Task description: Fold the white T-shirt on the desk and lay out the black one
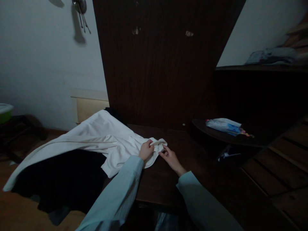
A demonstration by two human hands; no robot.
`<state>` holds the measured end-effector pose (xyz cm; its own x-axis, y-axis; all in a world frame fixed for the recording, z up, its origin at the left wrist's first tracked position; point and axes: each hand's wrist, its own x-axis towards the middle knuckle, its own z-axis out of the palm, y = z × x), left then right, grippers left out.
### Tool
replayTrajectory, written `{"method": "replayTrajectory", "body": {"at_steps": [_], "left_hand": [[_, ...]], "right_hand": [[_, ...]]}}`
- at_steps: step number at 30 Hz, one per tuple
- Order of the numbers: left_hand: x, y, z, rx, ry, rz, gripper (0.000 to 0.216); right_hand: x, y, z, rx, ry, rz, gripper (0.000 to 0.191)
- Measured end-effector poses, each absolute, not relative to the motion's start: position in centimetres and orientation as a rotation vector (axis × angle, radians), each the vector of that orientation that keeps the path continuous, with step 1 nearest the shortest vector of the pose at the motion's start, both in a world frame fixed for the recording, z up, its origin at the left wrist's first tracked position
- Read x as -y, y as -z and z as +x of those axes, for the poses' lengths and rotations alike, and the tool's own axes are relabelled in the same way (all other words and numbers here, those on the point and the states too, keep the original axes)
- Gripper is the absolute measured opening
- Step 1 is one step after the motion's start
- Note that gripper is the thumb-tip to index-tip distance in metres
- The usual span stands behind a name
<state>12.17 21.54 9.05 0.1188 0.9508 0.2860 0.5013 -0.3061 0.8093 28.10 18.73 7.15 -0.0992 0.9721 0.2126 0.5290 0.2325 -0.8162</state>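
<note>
Head view: one camera view is given, dimly lit, with two hands and two sleeves in it.
Hands, left: the left hand (146, 150) is closed, and a bunched fold of cloth is gripped between its thumb and fingers.
Hands, right: the right hand (170, 158) is laid at the same bunch, fingers bent and fingertips touching the cloth; whether it is pinched there cannot be told.
Sleeves: two pale blue-green sleeves (124, 184) are worn, one on each forearm.
White garment: one white garment (96, 136) is seen, its gathered end held on the table, its rest spread leftward and hung past the table's left side.
Black cloth: one black mass of cloth (62, 176) is partly covered by the white garment; its number of pieces cannot be told.
Table: one dark wooden table (163, 187) is placed under the hands, backed by one tall dark panel (158, 73) on which two larger pale marks (189, 33) are seen.
Corner shelf: on one rounded shelf (203, 127) to the right, one blue and white packet (222, 125) is laid.
Far left: one green bowl (5, 116) with a whitish top is stood on one low dark stool (18, 123).
Wall: one fixture (80, 5) is mounted high at the left, thin rods hanging from it.
</note>
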Motion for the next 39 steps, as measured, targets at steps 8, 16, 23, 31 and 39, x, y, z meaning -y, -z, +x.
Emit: {"method": "replayTrajectory", "body": {"at_steps": [8, 16, 23, 31, 39], "left_hand": [[-20.3, -8.6, 13.1, -0.875, -0.889, 1.719, 0.013], [-17.3, -9.7, 13.9, -0.856, -1.104, 2.291, 0.033], [-16.7, -9.9, 13.0, -1.148, -1.591, 2.33, 0.037], [-16.6, -9.1, 13.1, -1.107, -1.65, 2.26, 0.03], [-16.8, -9.4, 13.0, -1.211, -1.695, 2.215, 0.029]], "right_hand": [[-18.4, -7.6, 27.9, 1.744, -0.8, -1.22, 0.07], [-19.6, -8.4, 28.3, 1.513, -0.837, -1.173, 0.04], [-21.1, -8.1, 30.6, 0.904, -0.609, -1.076, 0.037], [-22.5, -5.9, 33.6, 0.442, -0.327, -1.137, 0.037], [-22.1, -5.5, 37.3, 0.208, -0.265, -1.181, 0.039]]}}
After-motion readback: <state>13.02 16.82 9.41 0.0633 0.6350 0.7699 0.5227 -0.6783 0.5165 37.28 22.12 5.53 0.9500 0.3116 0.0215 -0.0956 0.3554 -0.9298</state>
